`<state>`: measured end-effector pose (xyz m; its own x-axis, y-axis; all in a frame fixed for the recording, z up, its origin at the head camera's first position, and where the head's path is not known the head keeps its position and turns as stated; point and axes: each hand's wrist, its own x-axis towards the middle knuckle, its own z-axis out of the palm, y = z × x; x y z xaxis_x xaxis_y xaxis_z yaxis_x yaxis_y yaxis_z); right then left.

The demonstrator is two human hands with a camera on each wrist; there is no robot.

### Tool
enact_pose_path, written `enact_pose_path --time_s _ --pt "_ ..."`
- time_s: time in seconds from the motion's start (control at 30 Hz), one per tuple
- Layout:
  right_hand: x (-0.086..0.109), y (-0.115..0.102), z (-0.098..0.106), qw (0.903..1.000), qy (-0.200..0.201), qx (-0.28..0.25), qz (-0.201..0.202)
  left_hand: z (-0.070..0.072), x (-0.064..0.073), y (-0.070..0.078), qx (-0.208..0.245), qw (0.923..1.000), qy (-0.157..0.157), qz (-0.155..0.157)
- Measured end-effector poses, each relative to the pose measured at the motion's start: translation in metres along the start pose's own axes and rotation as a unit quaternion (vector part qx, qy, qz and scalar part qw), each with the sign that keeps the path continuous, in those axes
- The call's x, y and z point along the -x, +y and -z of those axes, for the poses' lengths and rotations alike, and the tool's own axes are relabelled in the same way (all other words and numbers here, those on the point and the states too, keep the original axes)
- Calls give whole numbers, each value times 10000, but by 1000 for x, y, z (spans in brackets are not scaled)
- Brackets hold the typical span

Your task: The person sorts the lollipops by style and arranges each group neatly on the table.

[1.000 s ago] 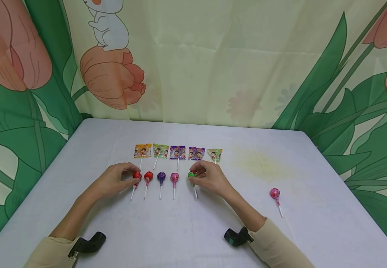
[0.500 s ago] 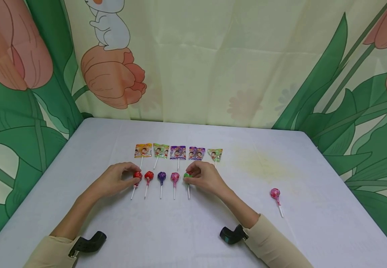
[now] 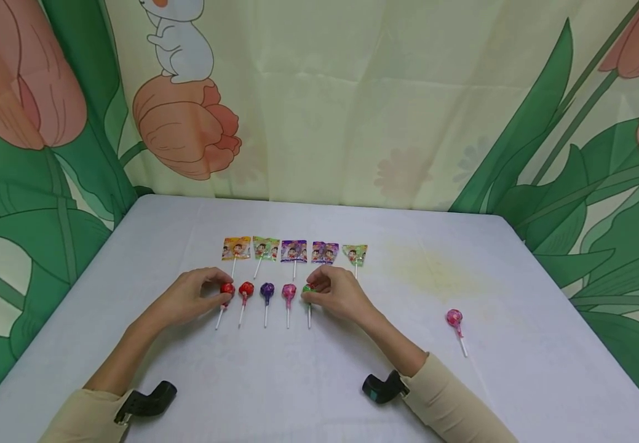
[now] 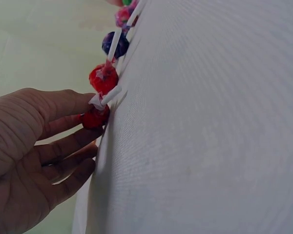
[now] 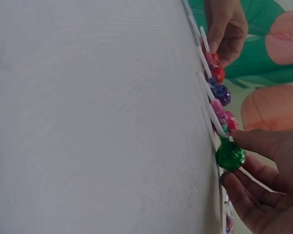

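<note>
A row of upright-pointing lollipops lies on the white table, sticks toward me. At its left end my left hand [image 3: 193, 293] pinches a red lollipop [image 4: 95, 117] by its wrapped head, thumb at the neck. My right hand [image 3: 342, 294] has thumb and fingers around the green lollipop [image 5: 230, 156] at the right end. Between the hands lie a second red lollipop [image 3: 246, 289], a dark purple lollipop [image 3: 266, 291] and a pink lollipop [image 3: 288, 291]. The green head is partly hidden by the right fingers in the head view.
Behind this row lie several lollipops in flat printed wrappers, among them an orange packet [image 3: 236, 248] and a purple packet [image 3: 294, 251]. Farther right on the white table [image 3: 242, 381] is a separate pink lollipop [image 3: 454, 318]. A printed flower curtain [image 3: 319, 111] hangs behind the table.
My right hand has shifted left with the green lollipop, bringing it closer to the pink one, and its stick is now straighter. The left hand has stayed at the red lollipop.
</note>
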<state>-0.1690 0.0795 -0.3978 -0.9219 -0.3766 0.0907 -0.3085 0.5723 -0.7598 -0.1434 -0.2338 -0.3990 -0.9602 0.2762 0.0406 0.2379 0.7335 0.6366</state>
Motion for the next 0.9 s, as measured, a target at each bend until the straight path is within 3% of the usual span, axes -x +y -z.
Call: enact_pose_path --time_s 0.57,0.9 --pt "17 6 19 9998 56 -114 165 2 -2 0 -53 10000 -48 -59" --pt "38 14 34 9996 153 -219 62 0 -1 0 -12 10000 -77 -25"
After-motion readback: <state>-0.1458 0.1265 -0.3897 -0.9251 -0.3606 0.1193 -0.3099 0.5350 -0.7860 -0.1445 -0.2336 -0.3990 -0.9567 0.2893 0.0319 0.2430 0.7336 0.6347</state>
